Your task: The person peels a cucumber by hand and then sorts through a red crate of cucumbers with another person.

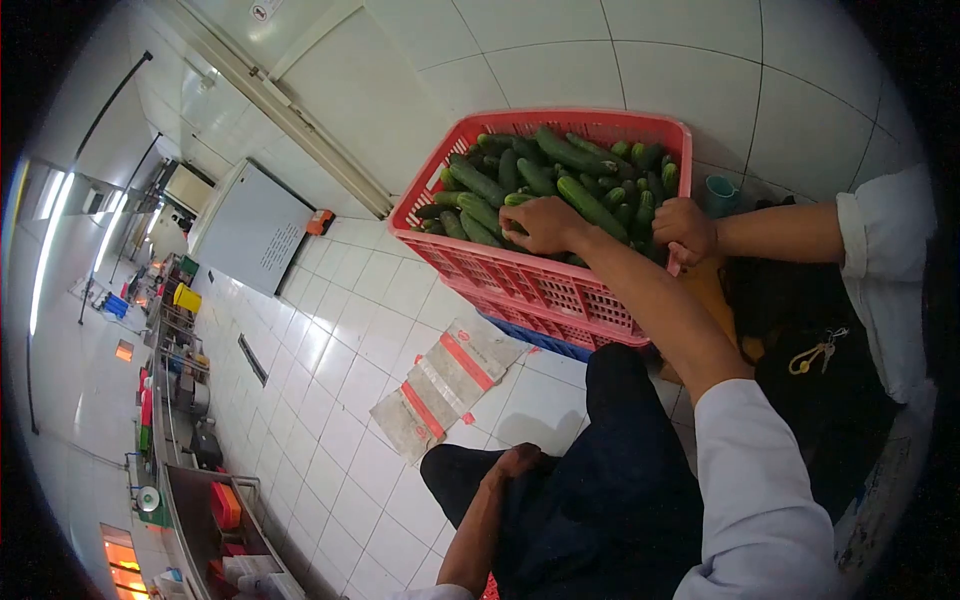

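Heaped cucumbers [590, 205] fill a red plastic crate [540, 275] standing against the tiled wall. My right hand [545, 225] reaches over the crate's near side, fingers curled down around a cucumber among the heap; most of that cucumber is hidden under the hand. My left hand [520, 460] rests against my dark trouser leg, and its fingers are too dim to make out. At the crate's right end, another person's closed hand [685, 230] is at the rim.
Under the crate are another red crate [550, 320] and a blue base [560, 345]. A flattened sack [440, 385] lies on the tiled floor. The other person sits close on my right, keys [815, 355] hanging at their dark clothing. A teal cup [721, 195] stands by the wall.
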Action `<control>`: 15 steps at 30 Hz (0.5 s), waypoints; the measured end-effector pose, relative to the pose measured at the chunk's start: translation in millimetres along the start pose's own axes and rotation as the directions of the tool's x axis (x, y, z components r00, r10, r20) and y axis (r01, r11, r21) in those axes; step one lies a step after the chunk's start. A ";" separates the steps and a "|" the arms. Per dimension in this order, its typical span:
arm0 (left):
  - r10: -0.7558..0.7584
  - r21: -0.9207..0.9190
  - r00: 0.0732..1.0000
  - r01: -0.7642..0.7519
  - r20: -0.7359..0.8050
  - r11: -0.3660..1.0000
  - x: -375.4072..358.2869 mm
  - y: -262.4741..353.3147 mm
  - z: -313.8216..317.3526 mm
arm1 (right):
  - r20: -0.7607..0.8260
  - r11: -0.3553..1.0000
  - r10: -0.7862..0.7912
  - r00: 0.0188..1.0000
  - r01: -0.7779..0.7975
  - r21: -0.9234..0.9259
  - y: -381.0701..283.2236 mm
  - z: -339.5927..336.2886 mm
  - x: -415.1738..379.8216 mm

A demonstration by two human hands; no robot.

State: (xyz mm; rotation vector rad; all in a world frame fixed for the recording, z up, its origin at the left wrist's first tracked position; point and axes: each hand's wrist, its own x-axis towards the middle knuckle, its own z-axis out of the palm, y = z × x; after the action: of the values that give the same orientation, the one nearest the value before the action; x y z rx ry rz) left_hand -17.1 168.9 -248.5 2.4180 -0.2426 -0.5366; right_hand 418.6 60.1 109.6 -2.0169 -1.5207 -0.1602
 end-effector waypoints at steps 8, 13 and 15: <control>-0.081 -0.211 0.996 0.070 -0.044 0.975 -0.1 -3.0 7.1 | 0.000 0.999 0.014 1.000 -0.014 -0.035 6.1 2.6 2.1; -0.120 -0.153 0.993 0.115 -0.020 0.982 3.8 -15.2 20.5 | -0.048 0.979 0.204 0.978 -0.203 0.023 27.5 -5.9 -0.9; -0.161 -0.333 0.986 0.169 0.051 0.928 0.9 6.2 -0.4 | -0.042 0.970 0.244 0.969 -0.243 0.028 33.7 -8.2 -2.0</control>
State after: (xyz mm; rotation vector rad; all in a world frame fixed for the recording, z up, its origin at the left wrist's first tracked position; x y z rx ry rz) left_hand -16.3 164.0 -244.7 2.1087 0.0437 -0.6263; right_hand 450.6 48.7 102.3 -2.1464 -1.2295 -0.0878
